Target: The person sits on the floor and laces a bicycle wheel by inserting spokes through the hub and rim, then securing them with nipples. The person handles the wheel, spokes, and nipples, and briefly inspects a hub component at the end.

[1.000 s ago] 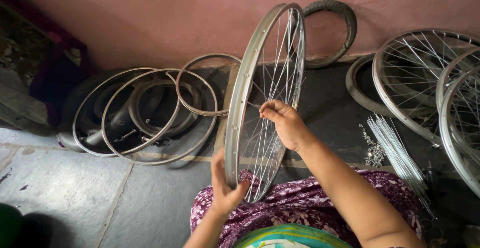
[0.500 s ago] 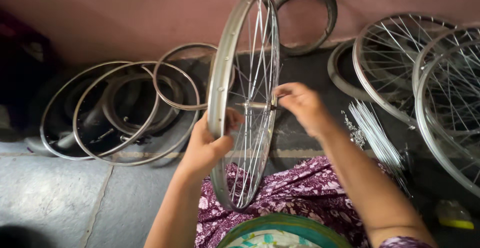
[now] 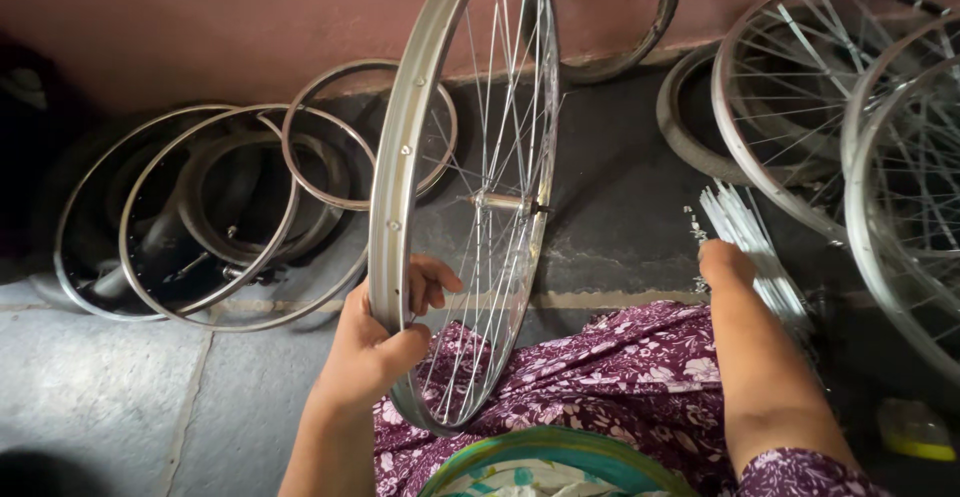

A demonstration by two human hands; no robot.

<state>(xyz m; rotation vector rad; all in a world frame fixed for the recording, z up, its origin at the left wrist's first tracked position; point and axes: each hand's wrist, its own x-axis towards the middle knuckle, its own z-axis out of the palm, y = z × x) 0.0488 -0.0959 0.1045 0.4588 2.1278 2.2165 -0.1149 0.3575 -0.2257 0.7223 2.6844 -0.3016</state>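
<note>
A silver spoked bicycle wheel (image 3: pixel 405 147) stands upright on my lap, edge-on to me, its hub (image 3: pixel 505 202) in the middle. My left hand (image 3: pixel 385 342) grips the lower rim, thumb on one side and fingers through the spokes. My right hand (image 3: pixel 725 262) is off to the right, resting down on a bundle of loose silver spokes (image 3: pixel 750 232) that lies on the dark floor. Whether its fingers hold any spokes is hidden from me.
Bare rims and dark tyres (image 3: pixel 215 217) are piled at the left against the pink wall. Several spoked wheels (image 3: pixel 850 107) lean at the right. A tyre (image 3: pixel 640 17) rests on the wall behind. A yellow-green object (image 3: pixel 915 432) lies at bottom right.
My right hand left the hub and moved right, down to the spoke bundle. My left hand stayed on the rim, sliding lower. The view shifted closer.
</note>
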